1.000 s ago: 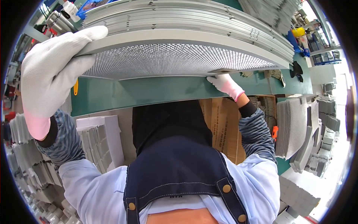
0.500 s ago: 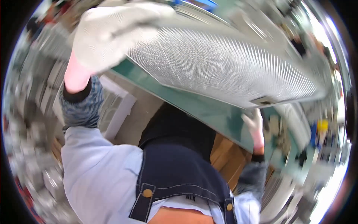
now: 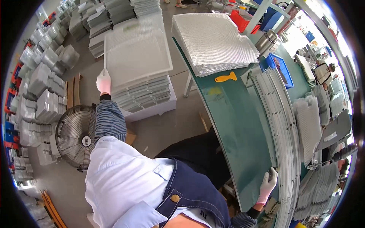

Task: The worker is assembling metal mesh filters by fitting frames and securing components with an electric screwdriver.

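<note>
My left hand (image 3: 103, 81), in a white glove, reaches out to the far left. Its fingers close on the near left edge of a framed mesh panel (image 3: 137, 57), which lies on top of a stack of similar panels (image 3: 146, 97). My right hand (image 3: 268, 184), also gloved, is over the green bench (image 3: 243, 152) at the lower right, beside a row of long metal strips (image 3: 279, 129). Its fingers are curled, and a small dark bit shows at the fingertips; what it is stays unclear.
Silvery mesh sheets (image 3: 213, 41) are piled at the bench's far end, near a yellow scraper (image 3: 226, 77), a steel flask (image 3: 266, 41) and a blue bin (image 3: 279, 70). A floor fan (image 3: 78, 138) stands left of my left arm. More stacked panels (image 3: 114, 13) rise behind.
The mesh panel has gone from over the bench to the stack on the left, with my left hand at its edge. My right hand is off the panel and lower over the bench.
</note>
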`<action>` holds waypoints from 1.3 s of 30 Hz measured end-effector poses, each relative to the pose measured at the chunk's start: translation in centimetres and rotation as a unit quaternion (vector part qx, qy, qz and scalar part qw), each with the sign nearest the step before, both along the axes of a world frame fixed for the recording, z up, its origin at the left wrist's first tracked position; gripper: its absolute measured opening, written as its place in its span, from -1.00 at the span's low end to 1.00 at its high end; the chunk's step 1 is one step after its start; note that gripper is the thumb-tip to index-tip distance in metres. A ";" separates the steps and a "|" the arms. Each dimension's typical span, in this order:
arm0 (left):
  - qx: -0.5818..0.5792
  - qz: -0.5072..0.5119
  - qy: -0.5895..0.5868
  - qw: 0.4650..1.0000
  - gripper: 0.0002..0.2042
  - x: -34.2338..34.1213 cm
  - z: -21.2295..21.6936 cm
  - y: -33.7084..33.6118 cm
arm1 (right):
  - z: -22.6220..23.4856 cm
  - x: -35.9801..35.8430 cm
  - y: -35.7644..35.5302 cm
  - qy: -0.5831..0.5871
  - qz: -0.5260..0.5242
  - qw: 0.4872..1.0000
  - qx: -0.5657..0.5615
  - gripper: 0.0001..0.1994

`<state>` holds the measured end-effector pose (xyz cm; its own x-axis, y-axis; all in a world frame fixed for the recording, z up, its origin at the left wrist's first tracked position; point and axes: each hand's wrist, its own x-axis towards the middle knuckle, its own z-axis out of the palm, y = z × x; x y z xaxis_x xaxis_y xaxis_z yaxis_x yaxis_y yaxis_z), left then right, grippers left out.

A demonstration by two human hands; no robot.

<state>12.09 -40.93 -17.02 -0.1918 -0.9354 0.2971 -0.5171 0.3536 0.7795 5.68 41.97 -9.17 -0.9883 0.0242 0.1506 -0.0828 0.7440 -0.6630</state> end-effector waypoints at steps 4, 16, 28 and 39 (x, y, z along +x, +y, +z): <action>0.015 0.130 -0.309 0.942 -0.71 -1.7 -2.8 1.8 | -0.9 0.3 -0.4 -0.009 0.047 0.993 0.111 -0.69; -0.334 0.062 -0.297 0.892 -0.67 -6.7 4.6 -0.7 | 3.5 -5.9 1.3 0.070 0.066 0.983 0.156 -0.80; -0.326 -0.576 -0.393 0.639 -0.07 -45.1 20.3 37.8 | 9.4 -27.1 14.0 -0.084 -0.105 0.856 0.500 -0.29; -0.349 -0.569 -0.370 0.646 -0.61 -45.5 22.0 37.9 | 11.5 -28.5 34.0 0.176 -0.084 0.932 0.306 -0.46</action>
